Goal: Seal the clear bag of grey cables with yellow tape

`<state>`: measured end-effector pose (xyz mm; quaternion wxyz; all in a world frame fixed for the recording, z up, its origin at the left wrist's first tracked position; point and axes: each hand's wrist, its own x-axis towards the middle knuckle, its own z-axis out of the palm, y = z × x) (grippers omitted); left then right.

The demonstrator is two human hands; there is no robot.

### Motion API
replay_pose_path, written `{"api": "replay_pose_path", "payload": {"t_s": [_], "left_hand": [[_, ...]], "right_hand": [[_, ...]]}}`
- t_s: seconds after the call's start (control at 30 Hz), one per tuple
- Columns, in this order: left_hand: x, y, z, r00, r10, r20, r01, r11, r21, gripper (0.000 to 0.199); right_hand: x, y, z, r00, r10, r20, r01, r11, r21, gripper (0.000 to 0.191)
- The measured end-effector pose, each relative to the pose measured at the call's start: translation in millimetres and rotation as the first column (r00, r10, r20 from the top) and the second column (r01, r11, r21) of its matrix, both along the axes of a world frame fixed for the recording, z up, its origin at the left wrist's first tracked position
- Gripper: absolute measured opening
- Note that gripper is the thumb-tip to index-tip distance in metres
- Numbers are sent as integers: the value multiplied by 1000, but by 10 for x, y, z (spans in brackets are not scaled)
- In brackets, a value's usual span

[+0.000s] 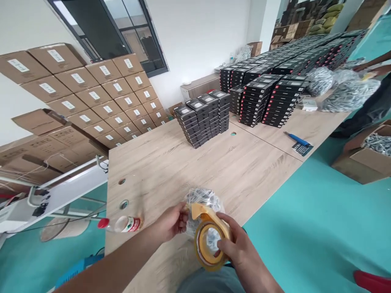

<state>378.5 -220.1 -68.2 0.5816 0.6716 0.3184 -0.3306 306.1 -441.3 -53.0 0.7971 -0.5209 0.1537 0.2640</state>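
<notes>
My right hand grips a roll of yellowish packing tape at the near edge of the wooden table. My left hand pinches the loose end of the tape, which is pulled up over a clear plastic bag of small items. The bag sits just behind the roll and is partly hidden by it. A plastic bottle with a red cap lies on its side to the left of my left hand.
Stacks of black boxes stand mid-table, with several more stacks behind. A blue pen and a card lie at the right edge. Cardboard cartons are piled by the left wall. Another person's arm reaches in at far right.
</notes>
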Motion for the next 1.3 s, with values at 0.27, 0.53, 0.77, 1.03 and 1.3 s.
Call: {"api": "replay_pose_path", "payload": {"t_s": [0.27, 0.53, 0.77, 1.03, 1.3], "left_hand": [[-150, 48, 69, 556, -750, 357, 437, 630, 643, 42], [175, 7, 128, -150, -865, 479, 559, 326, 763, 24], [520, -303, 177, -164, -897, 411, 551, 262, 792, 26], [470, -330, 227, 781, -506, 365, 445, 862, 241, 32], [225, -254, 519, 956, 193, 220, -133, 957, -259, 19]], "right_hand": [[-285, -411, 21, 989, -63, -132, 66, 998, 15, 77], [-478, -401, 51, 954, -179, -239, 198, 979, 57, 75], [-365, -333, 202, 949, -224, -222, 265, 948, 178, 77], [54, -165, 398, 953, -288, -89, 292, 956, 37, 85], [477, -181, 346, 973, -209, -100, 225, 953, 201, 58]]}}
